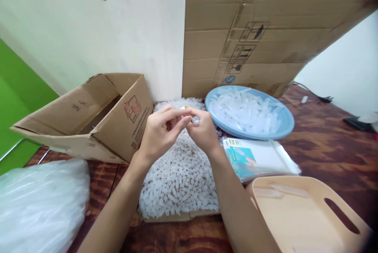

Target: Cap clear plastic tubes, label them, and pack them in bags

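My left hand (pixel 162 129) and my right hand (pixel 201 129) meet above a heap of small white translucent plastic pieces (pixel 180 182), which lies on flat cardboard. A clear plastic tube (pixel 195 120) is gripped in my right hand, its round end poking out between the fingers. The fingers of my left hand are curled in a pinch, touching my right hand. What they hold, if anything, is hidden. A blue basin (pixel 210 117) beyond my right hand carries many longer translucent plastic tubes (pixel 245 109).
An open cardboard box (pixel 136 123) stands left, with a full plastic bag (pixel 41 205) nearer me. To the right lie packaged clear bags (pixel 265 158) and a beige bin (pixel 298 221) with several tubes in it. A large carton (pixel 215 28) stands behind.
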`<state>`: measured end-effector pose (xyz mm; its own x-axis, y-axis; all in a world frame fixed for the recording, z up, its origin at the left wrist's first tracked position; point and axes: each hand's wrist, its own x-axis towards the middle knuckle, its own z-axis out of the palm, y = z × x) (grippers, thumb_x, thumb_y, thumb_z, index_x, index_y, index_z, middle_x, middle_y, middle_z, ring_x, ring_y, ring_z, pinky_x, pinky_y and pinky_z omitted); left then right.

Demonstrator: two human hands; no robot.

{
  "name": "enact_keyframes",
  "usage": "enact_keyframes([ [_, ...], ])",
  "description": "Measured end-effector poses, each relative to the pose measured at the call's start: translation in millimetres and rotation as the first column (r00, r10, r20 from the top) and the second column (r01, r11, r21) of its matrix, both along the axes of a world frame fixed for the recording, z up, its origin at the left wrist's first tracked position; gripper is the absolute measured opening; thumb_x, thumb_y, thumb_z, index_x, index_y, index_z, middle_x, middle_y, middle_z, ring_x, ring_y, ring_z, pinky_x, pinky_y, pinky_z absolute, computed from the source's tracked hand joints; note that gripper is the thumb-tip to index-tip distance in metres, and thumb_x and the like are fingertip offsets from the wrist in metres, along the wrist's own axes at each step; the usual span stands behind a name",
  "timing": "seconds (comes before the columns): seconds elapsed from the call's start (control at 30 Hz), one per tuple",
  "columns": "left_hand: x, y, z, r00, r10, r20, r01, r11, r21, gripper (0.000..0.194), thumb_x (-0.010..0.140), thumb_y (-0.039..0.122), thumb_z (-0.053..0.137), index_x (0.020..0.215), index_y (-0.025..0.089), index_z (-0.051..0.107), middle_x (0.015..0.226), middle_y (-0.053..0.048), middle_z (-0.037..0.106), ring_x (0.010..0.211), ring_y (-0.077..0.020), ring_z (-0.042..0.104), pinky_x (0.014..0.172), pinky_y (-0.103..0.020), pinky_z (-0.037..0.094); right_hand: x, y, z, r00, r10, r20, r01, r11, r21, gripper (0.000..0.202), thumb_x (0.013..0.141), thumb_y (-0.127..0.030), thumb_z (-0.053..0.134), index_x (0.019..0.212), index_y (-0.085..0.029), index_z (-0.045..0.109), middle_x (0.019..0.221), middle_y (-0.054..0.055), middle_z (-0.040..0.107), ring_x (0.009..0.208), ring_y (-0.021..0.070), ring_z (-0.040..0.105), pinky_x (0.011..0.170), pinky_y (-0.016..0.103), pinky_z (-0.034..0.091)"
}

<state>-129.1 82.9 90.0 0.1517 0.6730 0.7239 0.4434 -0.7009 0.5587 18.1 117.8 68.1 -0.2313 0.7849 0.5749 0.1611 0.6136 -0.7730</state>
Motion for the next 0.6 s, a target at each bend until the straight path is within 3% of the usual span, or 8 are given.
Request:
enact_keyframes([
  [0.1, -2.0, 0.5, -3.6, 0.982, 0.077, -0.171, -0.032, 0.967, 0.251, 0.022, 0.097, 0.027, 0.067, 0.118, 0.022, 0.074, 0.097, -0.005, 0.072, 0.072, -0.0114, 0.063, 0.065, -0.024, 0.053, -2.7, -1.4, 1.0, 0.996, 0.027, -0.079, -0.033, 0.997, -0.077, 0.017, 0.086, -0.02, 0.054, 0.069, -0.02, 0.055, 0.067, -0.002, 0.055, 0.065, 0.0152, 0.049, 0.061, 0.027, 0.037],
  [0.2, -2.5, 2.0, -7.6, 0.941, 0.145, -0.307, -0.025, 0.931, 0.363, 0.021, 0.096, 0.026, 0.068, 0.117, 0.023, 0.074, 0.102, -0.005, 0.074, 0.083, -0.0144, 0.069, 0.072, -0.025, 0.055, -2.4, -1.3, 0.5, 0.997, 0.018, -0.076, -0.026, 0.994, -0.108, 0.02, 0.083, -0.021, 0.053, 0.064, -0.021, 0.048, 0.061, -0.005, 0.045, 0.061, 0.0134, 0.039, 0.056, 0.027, 0.032],
  [0.4, -2.0, 3.3, -9.5, 0.902, 0.205, -0.38, -0.042, 0.918, 0.395, 0.019, 0.096, 0.025, 0.067, 0.113, 0.022, 0.075, 0.097, -0.005, 0.076, 0.08, -0.0152, 0.07, 0.069, -0.025, 0.055, 1.4, 1.4, -2.9, 0.999, 0.033, -0.039, -0.037, 0.994, -0.101, 0.013, 0.076, -0.019, 0.05, 0.064, -0.02, 0.047, 0.061, -0.004, 0.045, 0.062, 0.0133, 0.038, 0.057, 0.026, 0.031],
  [0.6, -2.5, 2.7, -8.0, 0.904, 0.191, -0.383, -0.037, 0.926, 0.375, 0.014, 0.096, 0.025, 0.067, 0.109, 0.021, 0.072, 0.1, -0.005, 0.077, 0.082, -0.0164, 0.072, 0.073, -0.026, 0.055, 1.8, 2.6, -3.9, 0.997, 0.05, -0.051, -0.055, 0.992, -0.109, 0.012, 0.075, -0.018, 0.05, 0.063, -0.02, 0.048, 0.061, -0.005, 0.045, 0.062, 0.0129, 0.038, 0.056, 0.026, 0.029],
])
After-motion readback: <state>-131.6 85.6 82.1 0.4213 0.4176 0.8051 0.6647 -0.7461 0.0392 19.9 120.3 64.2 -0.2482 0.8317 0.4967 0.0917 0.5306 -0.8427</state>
